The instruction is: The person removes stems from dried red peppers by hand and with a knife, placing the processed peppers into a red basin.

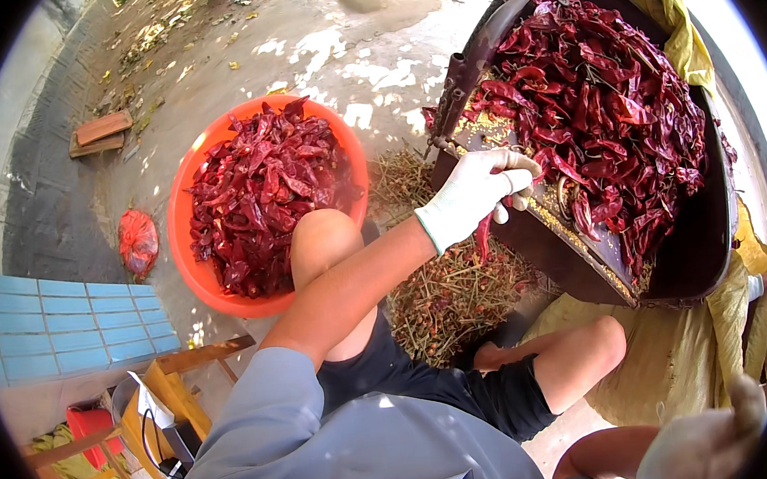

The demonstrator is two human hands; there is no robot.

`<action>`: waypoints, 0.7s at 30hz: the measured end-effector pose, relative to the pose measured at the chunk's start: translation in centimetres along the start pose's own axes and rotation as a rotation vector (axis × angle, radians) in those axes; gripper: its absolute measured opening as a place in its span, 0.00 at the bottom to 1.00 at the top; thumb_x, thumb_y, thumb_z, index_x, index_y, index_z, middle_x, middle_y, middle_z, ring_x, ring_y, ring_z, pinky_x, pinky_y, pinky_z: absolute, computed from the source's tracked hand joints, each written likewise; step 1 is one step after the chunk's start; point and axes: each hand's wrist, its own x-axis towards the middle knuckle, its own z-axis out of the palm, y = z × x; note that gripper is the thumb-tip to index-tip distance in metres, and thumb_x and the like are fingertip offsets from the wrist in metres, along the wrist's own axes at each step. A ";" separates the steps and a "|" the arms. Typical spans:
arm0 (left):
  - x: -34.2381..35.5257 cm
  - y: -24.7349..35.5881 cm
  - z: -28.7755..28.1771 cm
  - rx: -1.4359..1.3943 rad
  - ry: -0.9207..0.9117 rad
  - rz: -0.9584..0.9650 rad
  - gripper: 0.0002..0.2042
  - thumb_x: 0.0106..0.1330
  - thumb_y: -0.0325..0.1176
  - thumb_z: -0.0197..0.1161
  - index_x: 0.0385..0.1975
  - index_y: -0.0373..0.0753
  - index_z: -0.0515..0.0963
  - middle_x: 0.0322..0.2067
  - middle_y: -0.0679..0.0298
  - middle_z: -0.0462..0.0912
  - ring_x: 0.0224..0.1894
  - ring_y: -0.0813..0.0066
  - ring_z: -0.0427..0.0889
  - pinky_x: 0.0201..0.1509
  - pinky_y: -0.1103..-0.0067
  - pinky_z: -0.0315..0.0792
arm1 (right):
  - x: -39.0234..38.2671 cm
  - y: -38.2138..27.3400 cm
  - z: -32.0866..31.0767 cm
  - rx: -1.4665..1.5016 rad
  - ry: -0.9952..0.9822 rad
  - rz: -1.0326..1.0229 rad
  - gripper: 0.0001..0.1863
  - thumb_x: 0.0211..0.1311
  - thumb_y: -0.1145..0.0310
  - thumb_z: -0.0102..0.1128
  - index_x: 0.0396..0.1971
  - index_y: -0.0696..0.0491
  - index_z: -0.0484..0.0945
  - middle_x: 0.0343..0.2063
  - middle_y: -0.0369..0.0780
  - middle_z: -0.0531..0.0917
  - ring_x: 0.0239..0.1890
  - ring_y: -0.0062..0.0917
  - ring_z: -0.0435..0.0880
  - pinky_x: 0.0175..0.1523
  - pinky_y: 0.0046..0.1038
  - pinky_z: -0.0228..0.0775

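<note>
Red, dry, long pepper [484, 241] points toward black shorts [448, 378], pinched by nearer, white-gloved left hand [481, 191]; blurry white-gloved right hand [706, 444]: can't tell.

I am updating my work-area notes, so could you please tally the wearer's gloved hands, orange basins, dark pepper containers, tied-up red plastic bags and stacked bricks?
Gloved hands (left hand, right hand): 2
Orange basin: 1
Dark container: 1
Red plastic bag: 1
Bricks: 2
Total: 7
</note>
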 end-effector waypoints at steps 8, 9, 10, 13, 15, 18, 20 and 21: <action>0.2 -0.1 0.1 0.033 -0.030 0.006 0.11 0.72 0.33 0.58 0.48 0.35 0.80 0.29 0.72 0.81 0.26 0.88 0.78 0.24 0.89 0.69 | -18.3 10.1 18.4 -0.366 -0.729 0.493 0.26 0.52 0.59 0.74 0.52 0.46 0.78 0.43 0.39 0.83 0.41 0.34 0.85 0.44 0.34 0.77; 0.0 -0.1 0.2 0.043 -0.013 -0.012 0.11 0.71 0.32 0.58 0.47 0.35 0.80 0.28 0.72 0.81 0.26 0.88 0.78 0.24 0.89 0.69 | -18.8 10.6 19.3 -0.367 -0.755 0.519 0.25 0.52 0.58 0.73 0.51 0.45 0.79 0.43 0.39 0.83 0.41 0.35 0.85 0.43 0.34 0.77; -0.1 0.0 0.4 0.052 0.003 -0.029 0.11 0.71 0.32 0.59 0.47 0.35 0.80 0.28 0.71 0.81 0.26 0.88 0.78 0.24 0.89 0.69 | -18.9 10.9 19.7 -0.369 -0.781 0.544 0.24 0.52 0.57 0.73 0.50 0.45 0.79 0.42 0.39 0.84 0.40 0.35 0.85 0.42 0.35 0.77; 0.4 -0.1 0.6 0.093 -0.039 -0.021 0.10 0.71 0.32 0.60 0.46 0.36 0.80 0.28 0.72 0.80 0.25 0.89 0.77 0.23 0.89 0.69 | -18.4 11.9 19.8 -0.331 -0.668 0.546 0.18 0.51 0.58 0.73 0.41 0.47 0.82 0.33 0.40 0.85 0.34 0.38 0.85 0.39 0.36 0.76; 0.2 0.1 1.2 0.090 -0.024 -0.066 0.09 0.71 0.32 0.60 0.46 0.36 0.80 0.28 0.72 0.80 0.25 0.89 0.77 0.23 0.89 0.68 | -18.2 12.4 19.5 -0.299 -0.535 0.505 0.12 0.56 0.62 0.71 0.37 0.51 0.83 0.26 0.38 0.85 0.27 0.32 0.85 0.33 0.31 0.76; 0.1 -0.2 1.7 0.135 -0.016 -0.053 0.11 0.70 0.33 0.62 0.47 0.37 0.81 0.28 0.73 0.79 0.24 0.89 0.76 0.22 0.89 0.68 | -15.5 10.2 18.6 0.413 -0.512 1.199 0.07 0.63 0.67 0.65 0.37 0.54 0.82 0.24 0.33 0.83 0.22 0.20 0.81 0.27 0.24 0.72; -0.3 0.0 2.4 0.251 -0.028 0.006 0.11 0.69 0.33 0.62 0.48 0.38 0.82 0.27 0.73 0.79 0.23 0.90 0.75 0.22 0.89 0.67 | -13.2 6.8 17.5 0.800 -0.561 1.407 0.07 0.68 0.70 0.60 0.40 0.56 0.81 0.24 0.31 0.81 0.19 0.13 0.76 0.25 0.19 0.71; -0.6 0.5 2.7 0.275 -0.052 0.012 0.12 0.68 0.34 0.64 0.49 0.40 0.82 0.25 0.74 0.79 0.22 0.91 0.72 0.23 0.89 0.66 | -13.2 5.7 17.1 0.940 -0.587 1.412 0.08 0.68 0.70 0.59 0.42 0.56 0.80 0.25 0.32 0.81 0.20 0.14 0.77 0.26 0.19 0.71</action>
